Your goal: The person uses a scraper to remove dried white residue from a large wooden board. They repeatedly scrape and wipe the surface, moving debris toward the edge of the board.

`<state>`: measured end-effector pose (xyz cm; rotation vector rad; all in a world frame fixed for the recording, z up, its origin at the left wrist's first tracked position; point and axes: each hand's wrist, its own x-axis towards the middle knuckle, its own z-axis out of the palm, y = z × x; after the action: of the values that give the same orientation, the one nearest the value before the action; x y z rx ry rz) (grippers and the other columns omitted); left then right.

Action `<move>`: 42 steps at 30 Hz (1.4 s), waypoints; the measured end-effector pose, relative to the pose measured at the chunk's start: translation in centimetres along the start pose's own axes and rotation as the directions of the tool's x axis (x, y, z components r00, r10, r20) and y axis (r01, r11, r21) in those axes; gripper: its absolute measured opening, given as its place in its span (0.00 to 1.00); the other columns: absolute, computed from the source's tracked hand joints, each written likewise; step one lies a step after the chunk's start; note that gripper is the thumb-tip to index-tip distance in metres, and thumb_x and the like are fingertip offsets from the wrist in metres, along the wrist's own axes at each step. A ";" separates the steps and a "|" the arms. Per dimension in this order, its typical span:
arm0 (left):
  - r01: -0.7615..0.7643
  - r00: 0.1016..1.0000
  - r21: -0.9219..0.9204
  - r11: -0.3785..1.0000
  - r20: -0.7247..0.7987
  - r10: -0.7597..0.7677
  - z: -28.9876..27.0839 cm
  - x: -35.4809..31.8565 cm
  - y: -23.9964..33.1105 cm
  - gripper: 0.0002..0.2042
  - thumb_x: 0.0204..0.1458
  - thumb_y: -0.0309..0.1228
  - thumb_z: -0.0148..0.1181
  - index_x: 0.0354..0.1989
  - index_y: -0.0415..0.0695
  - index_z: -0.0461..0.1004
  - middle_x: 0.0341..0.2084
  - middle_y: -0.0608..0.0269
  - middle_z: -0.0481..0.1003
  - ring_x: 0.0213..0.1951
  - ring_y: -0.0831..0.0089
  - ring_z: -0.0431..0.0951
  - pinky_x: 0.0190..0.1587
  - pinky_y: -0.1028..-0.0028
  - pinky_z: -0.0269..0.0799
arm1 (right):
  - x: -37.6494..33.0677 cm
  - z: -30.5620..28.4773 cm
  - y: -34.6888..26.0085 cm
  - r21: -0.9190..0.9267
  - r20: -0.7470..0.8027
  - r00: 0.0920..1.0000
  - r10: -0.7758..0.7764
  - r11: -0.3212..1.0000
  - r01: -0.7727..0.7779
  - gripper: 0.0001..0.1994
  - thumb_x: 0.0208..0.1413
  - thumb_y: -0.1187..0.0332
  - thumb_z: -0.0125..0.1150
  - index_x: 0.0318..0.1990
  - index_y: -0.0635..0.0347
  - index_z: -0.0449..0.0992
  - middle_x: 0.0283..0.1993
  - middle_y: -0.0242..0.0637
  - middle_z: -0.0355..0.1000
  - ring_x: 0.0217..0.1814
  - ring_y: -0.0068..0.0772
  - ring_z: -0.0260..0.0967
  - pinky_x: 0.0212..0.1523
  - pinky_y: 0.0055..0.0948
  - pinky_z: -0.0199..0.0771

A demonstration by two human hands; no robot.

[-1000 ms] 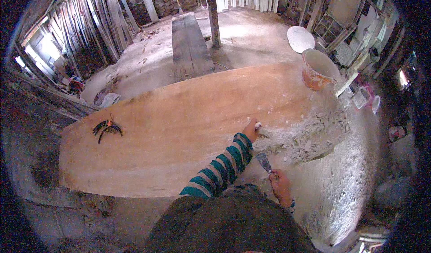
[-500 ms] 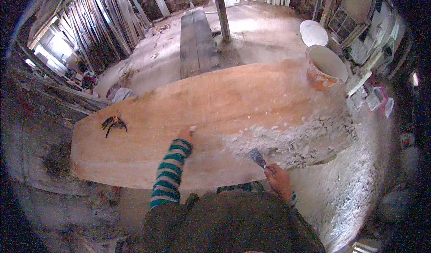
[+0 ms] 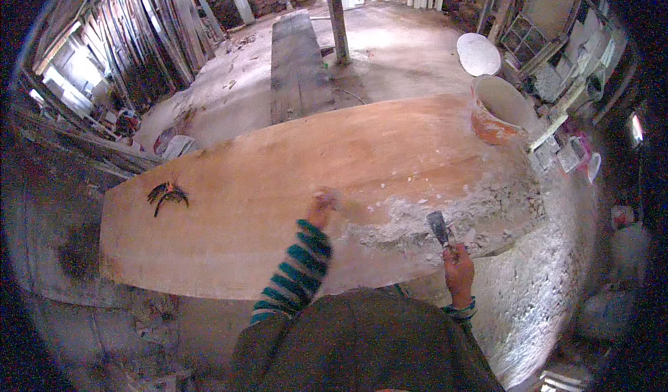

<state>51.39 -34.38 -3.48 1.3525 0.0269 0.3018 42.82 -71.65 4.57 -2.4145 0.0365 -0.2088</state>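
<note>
My right hand (image 3: 458, 272) is closed around the handle of a putty knife (image 3: 438, 226), whose dark blade points away from me over crumbled whitish plaster scraps (image 3: 410, 218). My left hand (image 3: 324, 201) is over the wooden board (image 3: 229, 218), near the left end of the scraps. Motion smears its fingers, so whether anything is between them does not show. The scraps spread over the board's right part and lie thickest near its right end.
An orange bucket (image 3: 495, 110) crusted with white stands at the board's far right. Black clamp-like tools (image 3: 168, 194) lie on its left part. Beyond are a dark plank (image 3: 299, 65), a post (image 3: 338, 23) and a white round disc (image 3: 479, 54). Timber strips (image 3: 139, 37) lean at far left.
My left hand has moved right along the board toward the scraps. My right hand has carried the putty knife right and slightly farther away. The view has shifted a little.
</note>
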 end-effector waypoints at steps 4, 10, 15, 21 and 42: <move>0.445 0.894 0.694 0.566 -0.376 -0.243 -9.2 4.5 6.2 0.09 0.53 0.37 0.52 0.33 0.43 0.69 0.27 0.58 0.69 0.30 0.68 0.71 0.30 0.65 0.67 | -0.3 -0.8 -3.4 0.029 0.143 0.980 0.141 0.989 -0.146 0.12 0.53 0.64 0.55 0.41 0.60 0.72 0.30 0.40 0.73 0.30 0.34 0.70 0.32 0.30 0.68; -0.022 0.987 0.979 0.201 0.054 -0.155 -6.9 8.4 -2.2 0.13 0.48 0.38 0.56 0.38 0.43 0.68 0.33 0.45 0.72 0.36 0.48 0.73 0.37 0.55 0.68 | -2.4 -0.4 -2.2 0.052 0.126 0.982 0.144 0.987 -0.151 0.12 0.53 0.63 0.55 0.42 0.60 0.73 0.32 0.43 0.74 0.33 0.39 0.72 0.34 0.31 0.70; -0.102 0.925 0.749 0.654 0.313 -0.214 13.3 6.1 -2.3 0.12 0.52 0.35 0.49 0.42 0.43 0.69 0.38 0.46 0.72 0.42 0.51 0.72 0.44 0.59 0.68 | -3.2 -1.9 -2.3 -0.023 0.046 0.980 0.195 0.981 -0.195 0.11 0.52 0.65 0.57 0.41 0.59 0.73 0.33 0.42 0.74 0.34 0.41 0.72 0.35 0.31 0.70; -0.178 0.955 0.308 0.935 0.284 0.089 12.6 6.6 -12.7 0.08 0.49 0.24 0.52 0.38 0.41 0.68 0.31 0.57 0.71 0.38 0.65 0.72 0.42 0.69 0.69 | -3.3 -2.0 -1.5 0.118 -0.009 0.988 0.152 0.982 -0.150 0.11 0.51 0.65 0.58 0.40 0.59 0.74 0.32 0.42 0.73 0.32 0.39 0.72 0.34 0.31 0.70; 0.361 0.835 -0.230 0.904 0.511 -0.204 21.6 4.1 -10.0 0.11 0.46 0.22 0.52 0.40 0.41 0.69 0.30 0.56 0.73 0.35 0.66 0.73 0.36 0.68 0.70 | -5.1 -4.3 -0.9 0.122 0.028 0.988 0.151 0.981 -0.153 0.11 0.52 0.64 0.56 0.41 0.58 0.72 0.33 0.41 0.74 0.35 0.36 0.72 0.36 0.32 0.70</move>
<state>61.51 -55.94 -7.62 1.0480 -0.2232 -0.2830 37.05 -73.36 7.63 -2.2775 0.1933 -0.1149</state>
